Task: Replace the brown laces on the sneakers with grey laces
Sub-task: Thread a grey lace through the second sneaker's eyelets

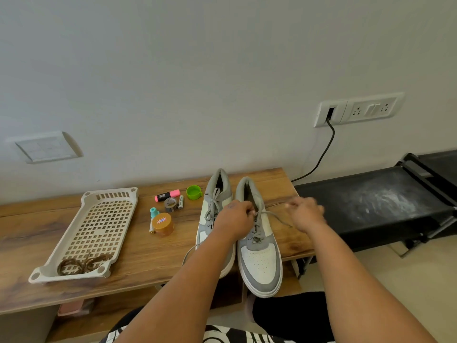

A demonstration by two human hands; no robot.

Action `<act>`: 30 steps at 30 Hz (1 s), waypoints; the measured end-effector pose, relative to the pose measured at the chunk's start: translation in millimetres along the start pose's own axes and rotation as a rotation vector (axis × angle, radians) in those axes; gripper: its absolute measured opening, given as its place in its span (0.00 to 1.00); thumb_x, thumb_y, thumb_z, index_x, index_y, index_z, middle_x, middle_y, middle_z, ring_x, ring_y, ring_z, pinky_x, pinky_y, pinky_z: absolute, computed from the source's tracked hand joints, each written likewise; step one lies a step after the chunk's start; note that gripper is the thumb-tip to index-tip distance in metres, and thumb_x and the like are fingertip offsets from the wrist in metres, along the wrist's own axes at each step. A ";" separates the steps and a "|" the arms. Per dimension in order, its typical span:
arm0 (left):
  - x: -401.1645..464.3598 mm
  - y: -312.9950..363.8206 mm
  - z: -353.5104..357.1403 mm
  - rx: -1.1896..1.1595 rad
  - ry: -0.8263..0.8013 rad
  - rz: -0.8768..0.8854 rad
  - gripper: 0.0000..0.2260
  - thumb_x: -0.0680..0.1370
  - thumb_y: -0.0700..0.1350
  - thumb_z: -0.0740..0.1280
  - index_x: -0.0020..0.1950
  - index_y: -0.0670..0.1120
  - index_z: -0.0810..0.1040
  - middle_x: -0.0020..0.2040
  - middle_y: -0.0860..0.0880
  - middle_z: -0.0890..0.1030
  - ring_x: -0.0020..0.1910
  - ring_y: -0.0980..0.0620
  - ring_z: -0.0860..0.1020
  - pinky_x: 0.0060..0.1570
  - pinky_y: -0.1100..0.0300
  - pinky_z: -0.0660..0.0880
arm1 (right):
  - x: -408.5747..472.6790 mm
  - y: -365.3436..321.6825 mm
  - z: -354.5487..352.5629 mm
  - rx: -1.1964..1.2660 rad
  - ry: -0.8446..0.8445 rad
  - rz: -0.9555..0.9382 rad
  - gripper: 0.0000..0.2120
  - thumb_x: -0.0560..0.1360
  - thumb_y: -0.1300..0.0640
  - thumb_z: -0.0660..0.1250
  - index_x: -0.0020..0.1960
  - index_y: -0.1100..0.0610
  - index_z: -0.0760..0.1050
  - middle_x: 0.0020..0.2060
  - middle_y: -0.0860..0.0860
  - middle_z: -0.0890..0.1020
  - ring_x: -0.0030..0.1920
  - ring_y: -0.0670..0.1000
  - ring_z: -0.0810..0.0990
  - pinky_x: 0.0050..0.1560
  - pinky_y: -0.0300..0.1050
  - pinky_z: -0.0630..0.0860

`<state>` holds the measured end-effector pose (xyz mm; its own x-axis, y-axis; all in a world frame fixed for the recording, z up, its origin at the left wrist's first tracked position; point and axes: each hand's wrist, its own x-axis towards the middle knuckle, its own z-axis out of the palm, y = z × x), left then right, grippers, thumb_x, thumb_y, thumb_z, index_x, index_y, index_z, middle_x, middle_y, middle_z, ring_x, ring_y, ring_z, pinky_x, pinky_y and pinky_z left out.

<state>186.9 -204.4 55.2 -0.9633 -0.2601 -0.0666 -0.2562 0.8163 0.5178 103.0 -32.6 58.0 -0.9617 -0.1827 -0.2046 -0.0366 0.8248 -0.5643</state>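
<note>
Left hand (pixel 235 216) pinching flat grey lace (pixel 274 216) over right-side grey-and-white sneaker (pixel 259 253); right hand (pixel 305 211), blurred, curled on its far end, grip unclear. Brown laces (pixel 84 264) coiled in cream perforated plastic tray (pixel 99 224) on wooden table (pixel 138 256)

A room in a home: a wooden table (pixel 272 184) stands against a plain wall (pixel 222 70) with switch plates (pixel 358 110), a black bench (pixel 371 204) beside it.
</note>
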 end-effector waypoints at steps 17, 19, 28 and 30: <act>-0.6 -1.8 -13.9 -0.089 -0.094 0.002 0.15 0.82 0.41 0.56 0.61 0.47 0.80 0.60 0.45 0.73 0.60 0.47 0.73 0.61 0.55 0.70 | -1.9 -19.2 5.1 -0.181 -0.178 -0.159 0.15 0.77 0.37 0.62 0.61 0.39 0.75 0.66 0.48 0.70 0.71 0.59 0.61 0.68 0.59 0.61; 0.2 -0.2 -13.6 -0.082 -0.098 -0.002 0.15 0.82 0.41 0.56 0.62 0.47 0.79 0.61 0.44 0.72 0.61 0.46 0.73 0.64 0.53 0.70 | -1.9 -27.1 15.1 -0.204 -0.171 -0.234 0.11 0.76 0.37 0.63 0.55 0.39 0.76 0.62 0.46 0.74 0.69 0.57 0.63 0.65 0.58 0.65; -3.4 -2.6 -17.3 -0.161 -0.115 -0.029 0.16 0.82 0.39 0.55 0.62 0.47 0.80 0.62 0.46 0.71 0.62 0.46 0.72 0.65 0.56 0.68 | 3.5 9.0 -15.1 -0.494 0.173 0.227 0.12 0.79 0.49 0.62 0.59 0.51 0.76 0.60 0.54 0.72 0.64 0.60 0.64 0.64 0.59 0.65; -2.9 -1.8 -17.0 -0.153 -0.112 -0.024 0.16 0.82 0.39 0.55 0.63 0.47 0.80 0.62 0.45 0.71 0.63 0.46 0.72 0.64 0.56 0.68 | 4.1 -1.3 -8.1 -0.356 0.098 0.010 0.17 0.79 0.41 0.60 0.63 0.48 0.74 0.63 0.52 0.71 0.66 0.59 0.64 0.63 0.58 0.65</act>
<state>191.5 -213.9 69.0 -0.9622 -0.2125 -0.1704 -0.2721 0.7203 0.6381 96.9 -30.0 64.4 -0.9832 -0.1361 -0.1215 -0.1031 0.9639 -0.2455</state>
